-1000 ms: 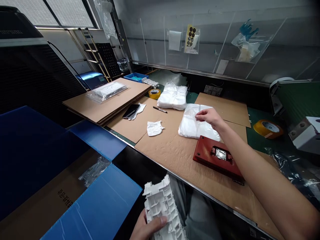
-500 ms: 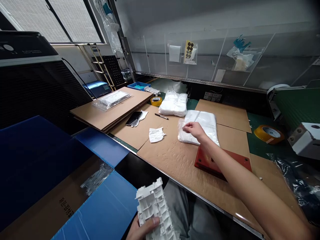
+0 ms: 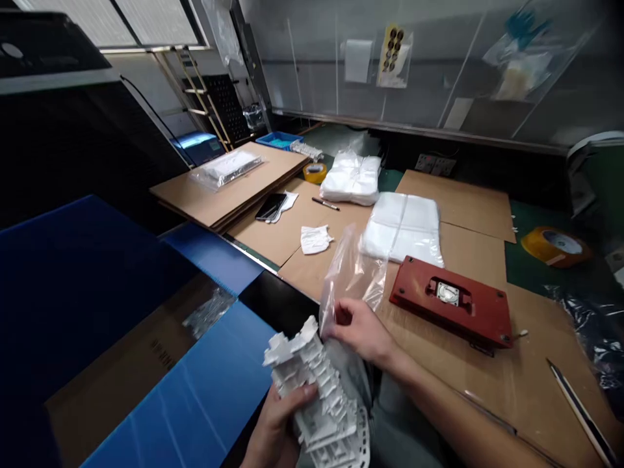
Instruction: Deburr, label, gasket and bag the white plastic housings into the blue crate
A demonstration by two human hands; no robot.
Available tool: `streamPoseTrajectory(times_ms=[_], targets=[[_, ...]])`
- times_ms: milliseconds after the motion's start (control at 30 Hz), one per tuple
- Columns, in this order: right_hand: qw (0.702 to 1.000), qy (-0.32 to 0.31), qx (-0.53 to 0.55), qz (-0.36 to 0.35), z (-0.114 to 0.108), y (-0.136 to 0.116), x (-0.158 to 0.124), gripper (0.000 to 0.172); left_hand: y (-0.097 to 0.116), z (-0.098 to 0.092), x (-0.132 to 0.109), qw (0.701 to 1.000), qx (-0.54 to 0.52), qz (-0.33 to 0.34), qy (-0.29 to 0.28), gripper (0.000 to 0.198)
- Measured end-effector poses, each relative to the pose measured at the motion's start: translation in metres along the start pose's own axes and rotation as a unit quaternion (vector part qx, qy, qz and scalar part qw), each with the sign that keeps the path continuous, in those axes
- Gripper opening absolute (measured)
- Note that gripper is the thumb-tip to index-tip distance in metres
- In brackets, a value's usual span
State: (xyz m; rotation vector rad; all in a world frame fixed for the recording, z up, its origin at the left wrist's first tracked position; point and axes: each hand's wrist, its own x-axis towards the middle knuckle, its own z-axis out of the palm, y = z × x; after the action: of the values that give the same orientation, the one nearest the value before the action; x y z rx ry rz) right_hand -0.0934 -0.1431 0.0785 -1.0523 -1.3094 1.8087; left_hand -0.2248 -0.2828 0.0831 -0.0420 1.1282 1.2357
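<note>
A white moulded plastic part (image 3: pixel 324 396) with ribs and slots is gripped in my left hand (image 3: pixel 280 419), low in the view over my lap. Its thumb presses on the ribbed side. My right hand (image 3: pixel 363 333) pinches the edge of a clear plastic bag (image 3: pixel 348 270), just right of the part's upper end. The bag hangs loosely up toward a stack of flat clear bags (image 3: pixel 404 227) on the cardboard. To the right of that hand lies a red fixture block (image 3: pixel 453 302) with a small metal insert in its recess.
A second bag stack (image 3: pixel 351 177), a pen (image 3: pixel 325 203), a phone (image 3: pixel 271 207) and a crumpled white glove (image 3: pixel 315 240) lie on the cardboard-covered bench. Tape rolls (image 3: pixel 556 246) sit at the right and back. A blue-walled box (image 3: pixel 190 390) stands at left, holding bagged parts (image 3: pixel 209 313).
My right hand has come from the bag stack toward the white part, drawing one clear bag along. My left hand has raised the part slightly. The whole view has shifted.
</note>
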Motion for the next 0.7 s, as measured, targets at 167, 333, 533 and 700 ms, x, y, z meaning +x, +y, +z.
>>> streamPoseTrajectory(times_ms=[167,333,533,700], targets=[[0.989,0.036,0.095,0.111,-0.017,0.05,-0.08,0.024,-0.019,-0.006,0.007,0.998,0.038,-0.041,-0.008,0.067],[0.956,0.111,0.224,0.157,-0.036,0.064,-0.143,0.025,-0.034,-0.011,0.017,0.99,0.08,-0.113,0.008,0.057],[0.899,0.154,0.364,0.187,-0.036,0.067,-0.187,0.027,-0.041,-0.012,0.032,0.983,0.111,-0.145,-0.006,0.042],[0.942,0.242,0.17,0.161,-0.047,0.07,-0.187,0.028,-0.018,-0.019,0.035,0.977,0.142,-0.14,-0.078,0.042]])
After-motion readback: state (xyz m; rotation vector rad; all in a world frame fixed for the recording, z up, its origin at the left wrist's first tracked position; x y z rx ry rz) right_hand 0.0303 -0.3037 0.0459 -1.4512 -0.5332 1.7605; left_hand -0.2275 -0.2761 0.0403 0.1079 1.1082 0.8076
